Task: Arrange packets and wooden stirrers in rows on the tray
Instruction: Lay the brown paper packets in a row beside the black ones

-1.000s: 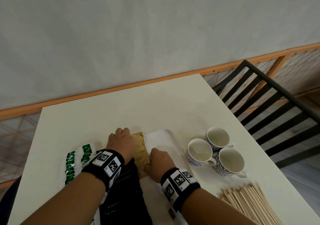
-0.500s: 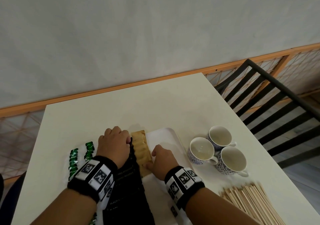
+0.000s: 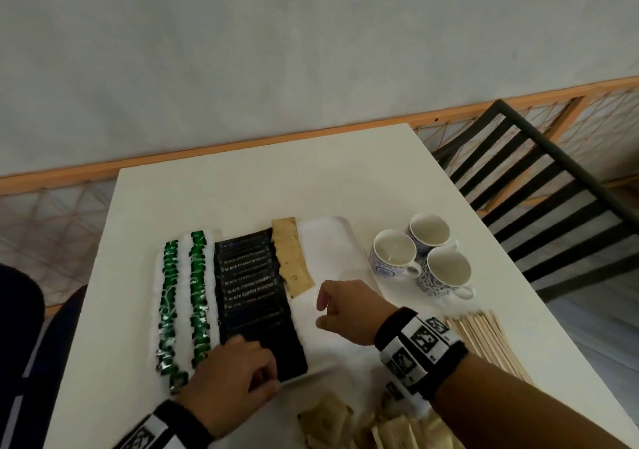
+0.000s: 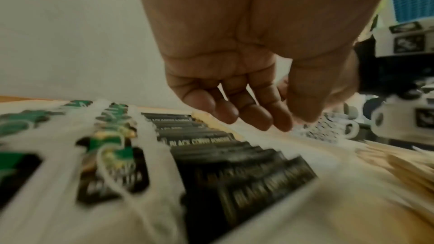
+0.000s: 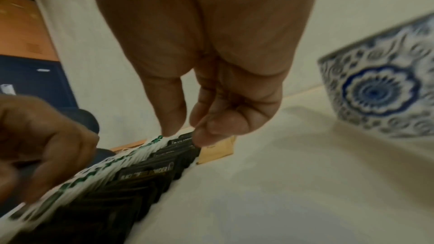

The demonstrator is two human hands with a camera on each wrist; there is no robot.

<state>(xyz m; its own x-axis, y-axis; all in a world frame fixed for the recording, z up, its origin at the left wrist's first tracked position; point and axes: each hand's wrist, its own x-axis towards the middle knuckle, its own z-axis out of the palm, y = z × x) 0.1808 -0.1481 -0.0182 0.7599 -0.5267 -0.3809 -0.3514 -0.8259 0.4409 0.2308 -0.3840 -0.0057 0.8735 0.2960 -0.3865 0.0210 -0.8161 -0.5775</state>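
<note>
A white tray (image 3: 332,251) lies mid-table, its right half bare. From left to right it carries two columns of green-and-white packets (image 3: 183,296), a long row of black coffee packets (image 3: 249,286) and a short row of brown packets (image 3: 290,258) at the far end. My left hand (image 3: 242,369) hovers over the near end of the black row, fingers loosely bent, holding nothing. My right hand (image 3: 332,310) hangs over the bare tray with curled fingers, empty. The right wrist view shows that hand (image 5: 199,129) above the black packets (image 5: 145,172). The left wrist view shows the left hand (image 4: 246,114) empty.
Loose brown packets (image 3: 328,421) lie at the table's near edge. A pile of wooden stirrers (image 3: 484,341) sits near right, under my right forearm. Three blue-patterned cups (image 3: 394,251) stand right of the tray. A black chair (image 3: 539,186) is beyond the right table edge.
Both hands have drawn back from the far end of the rows. The left hand went to the near end of the black row; the right left the brown packets.
</note>
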